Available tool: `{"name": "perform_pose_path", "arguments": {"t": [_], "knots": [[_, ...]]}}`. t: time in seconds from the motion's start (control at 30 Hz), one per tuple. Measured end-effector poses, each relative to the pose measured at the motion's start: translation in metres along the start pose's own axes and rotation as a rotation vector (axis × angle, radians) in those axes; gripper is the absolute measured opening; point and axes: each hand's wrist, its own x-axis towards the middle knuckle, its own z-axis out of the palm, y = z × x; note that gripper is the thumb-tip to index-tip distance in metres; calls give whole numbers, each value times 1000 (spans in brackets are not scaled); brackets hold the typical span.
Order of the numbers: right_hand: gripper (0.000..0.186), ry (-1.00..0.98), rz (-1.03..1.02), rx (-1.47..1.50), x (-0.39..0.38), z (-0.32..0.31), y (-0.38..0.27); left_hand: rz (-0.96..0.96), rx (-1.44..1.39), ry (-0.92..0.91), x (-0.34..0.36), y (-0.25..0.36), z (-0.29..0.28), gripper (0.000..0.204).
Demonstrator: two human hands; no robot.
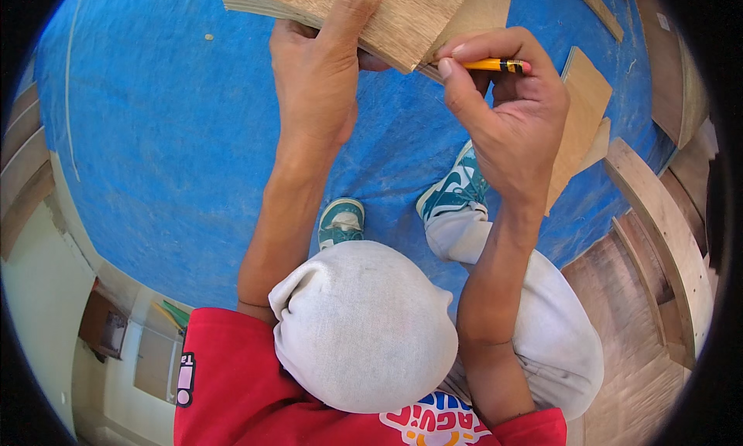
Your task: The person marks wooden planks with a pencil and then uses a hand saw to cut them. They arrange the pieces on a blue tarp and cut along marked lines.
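A stack of thin plywood pieces (pixel 418 17) is held up at the top of the view. My left hand (pixel 317 75) grips its near edge, the thumb on the top face and the fingers underneath. Between the thumb and fingers of my right hand (pixel 515 98) is a yellow pencil (pixel 486 64) with a pink eraser end. The pencil points left, toward the stack's near right corner; its tip is hidden by my fingers, so whether it touches the wood cannot be told. Another plywood layer sticks out behind the top piece on the right.
A blue tarp (pixel 170 136) covers the floor. Loose plywood pieces (pixel 584 109) lie on it to the right of my right hand. A curved wooden frame (pixel 658 214) stands at the far right. My teal and white shoes (pixel 457 184) rest on the tarp.
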Motion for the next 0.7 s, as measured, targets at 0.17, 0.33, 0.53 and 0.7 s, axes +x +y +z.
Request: {"name": "perform_pose_path", "arguments": {"t": [0.17,0.33,0.53,0.7], "knots": [[12,-12,30,-43,-3,-1,-5,-31,9,-8,-3,-1,-1,46],[13,-3,23,-26,-1,1,-2,-4,-16,-14,1,-6,-3,45],[12,7,24,-20,-1,1,2,-25,-16,-3,1,-6,-4,43],[12,11,11,-17,0,2,5,-32,-17,37,2,-6,-3,42]]}}
